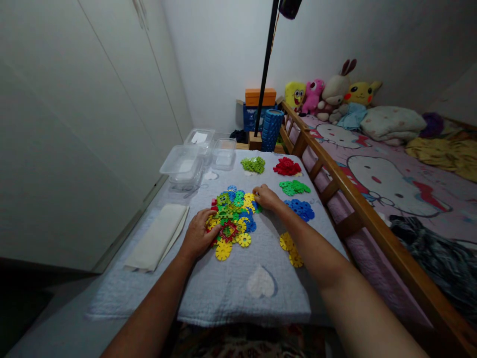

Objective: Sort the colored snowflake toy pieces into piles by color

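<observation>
A mixed pile of notched plastic building discs (234, 211) in yellow, blue, green and red lies mid-table. My left hand (200, 232) rests against the pile's left side, thumb and fingers apart. At its right edge, my right hand (265, 197) has its fingers curled together beside yellow and blue discs; whatever is between the fingertips is hidden. Sorted heaps lie to the right: lime-green pieces (253, 164), red pieces (286, 166), green discs (295, 187), blue discs (301, 210) and yellow discs (286, 241), the last partly covered by my right forearm.
Clear plastic containers (224, 153) and a lid (182, 160) stand at the table's back left. A folded cream cloth (156, 237) lies at the left. The wooden bed rail (335, 184) runs along the right side. Behind the table rises a black pole (265, 69).
</observation>
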